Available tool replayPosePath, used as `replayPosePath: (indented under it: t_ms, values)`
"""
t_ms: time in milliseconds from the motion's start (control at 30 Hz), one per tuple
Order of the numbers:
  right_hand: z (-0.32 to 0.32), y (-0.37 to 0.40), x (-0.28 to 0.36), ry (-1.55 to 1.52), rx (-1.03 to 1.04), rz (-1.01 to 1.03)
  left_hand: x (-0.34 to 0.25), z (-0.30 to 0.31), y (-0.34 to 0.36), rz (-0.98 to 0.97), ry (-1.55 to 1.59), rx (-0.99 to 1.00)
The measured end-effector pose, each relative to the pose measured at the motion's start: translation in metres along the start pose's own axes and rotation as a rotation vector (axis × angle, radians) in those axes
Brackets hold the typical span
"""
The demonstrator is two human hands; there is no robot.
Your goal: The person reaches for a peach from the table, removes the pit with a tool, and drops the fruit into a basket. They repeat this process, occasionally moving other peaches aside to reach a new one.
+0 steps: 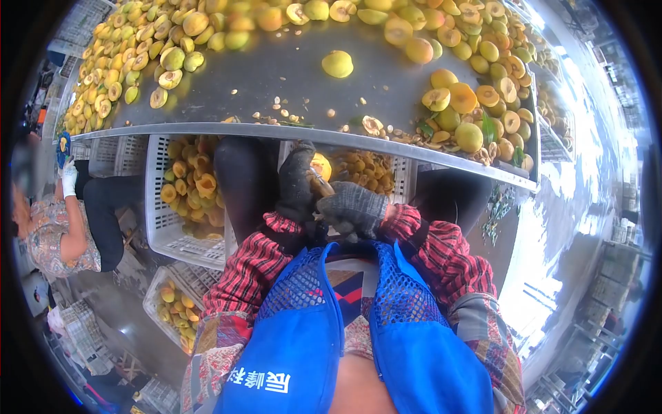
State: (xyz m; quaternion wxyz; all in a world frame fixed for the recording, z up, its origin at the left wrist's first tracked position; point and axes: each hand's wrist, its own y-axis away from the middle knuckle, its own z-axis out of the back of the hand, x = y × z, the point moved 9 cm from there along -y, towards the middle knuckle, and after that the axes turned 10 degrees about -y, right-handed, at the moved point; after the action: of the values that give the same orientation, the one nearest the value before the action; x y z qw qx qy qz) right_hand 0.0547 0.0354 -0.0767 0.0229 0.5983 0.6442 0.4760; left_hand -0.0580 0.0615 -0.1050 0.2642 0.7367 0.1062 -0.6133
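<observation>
My left hand [296, 181], in a dark knitted glove, is closed around a yellow-orange stone fruit [321, 165] just below the table's near edge. In a grey glove, my right hand [354, 209] grips a small knife-like tool [319, 181] with a narrow tip. That tip reaches the fruit, but its exact shape is too small to make out. Both hands are above a white crate [403, 178] of halved fruit [362, 170] between my knees.
Halved and whole fruit heap up on the metal table [269, 76], with a lone whole fruit [338, 63] and loose pits [332, 113]. Left are a crate [157, 207] of halves and a smaller crate [155, 303]. A seated co-worker [65, 228] wears white gloves.
</observation>
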Motion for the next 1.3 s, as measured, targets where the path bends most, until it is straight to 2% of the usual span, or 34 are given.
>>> replayPosePath:
  t_ms: [33, 100, 233, 333, 400, 467, 533, 633, 733, 800, 833, 900, 1033, 1100, 1133, 1167, 1200, 1233, 1267, 1300]
  values:
    - [-0.001, 0.0, 0.001, 0.005, 0.01, 0.012, -0.003, 0.0, 0.003, -0.001, 0.0, 0.0]
    - [-0.011, 0.014, 0.013, -0.025, 0.012, -0.009, -0.008, -0.014, 0.016, 0.297, 0.315, 0.058]
    - [-0.017, 0.022, 0.018, 0.002, 0.048, -0.036, -0.017, -0.025, 0.023, 0.427, 0.481, 0.173]
    - [-0.013, 0.016, 0.021, 0.153, 0.047, 0.079, -0.005, -0.017, 0.016, 0.332, 0.37, 0.146]
    - [-0.014, 0.019, 0.02, 0.09, 0.013, 0.019, -0.017, -0.009, 0.01, 0.068, 0.071, 0.116]
    - [-0.012, 0.02, 0.015, 0.029, -0.021, -0.042, -0.017, -0.011, 0.011, 0.062, 0.108, 0.104]
    - [-0.02, 0.021, 0.01, -0.203, 0.097, -0.053, -0.016, -0.008, 0.011, 0.055, 0.148, 0.089]
    - [-0.023, 0.019, 0.011, -0.183, 0.122, -0.031, -0.003, -0.004, 0.007, 0.057, 0.225, 0.091]
    - [-0.015, 0.013, 0.01, -0.102, 0.063, 0.011, 0.011, -0.005, 0.005, 0.157, 0.401, 0.011]
    - [-0.01, 0.011, 0.012, -0.025, -0.014, 0.002, 0.001, 0.005, 0.002, -0.02, 0.196, -0.107]
    - [-0.004, 0.01, 0.012, 0.047, -0.09, -0.012, 0.006, 0.009, 0.001, -0.022, 0.197, -0.105]
    - [-0.005, 0.008, 0.016, 0.144, -0.124, -0.016, -0.016, 0.002, 0.004, -0.312, -0.356, 0.032]
    - [-0.005, 0.003, 0.018, 0.284, -0.151, -0.044, -0.025, 0.005, 0.01, -0.3, -0.329, -0.087]
    - [-0.006, 0.005, 0.021, 0.256, -0.158, -0.031, -0.012, 0.0, 0.007, 0.012, 0.059, -0.021]
    - [-0.004, 0.006, 0.023, 0.223, -0.169, -0.02, -0.017, 0.0, 0.007, 0.007, 0.06, -0.022]
    - [0.0, 0.005, 0.021, 0.226, -0.169, -0.018, -0.011, -0.001, 0.007, 0.102, 0.217, -0.021]
    - [-0.003, 0.002, 0.033, 0.406, -0.078, 0.169, -0.003, -0.003, 0.008, 0.196, 0.372, -0.02]
    - [-0.013, 0.003, 0.043, 0.584, 0.018, 0.354, 0.0, 0.0, 0.007, 0.194, 0.373, -0.024]
    - [-0.017, 0.004, 0.046, 0.586, 0.021, 0.355, 0.008, 0.002, 0.006, 0.216, 0.356, -0.01]
    - [-0.007, 0.002, 0.038, 0.491, -0.09, 0.162, 0.015, 0.003, 0.004, 0.238, 0.338, 0.005]
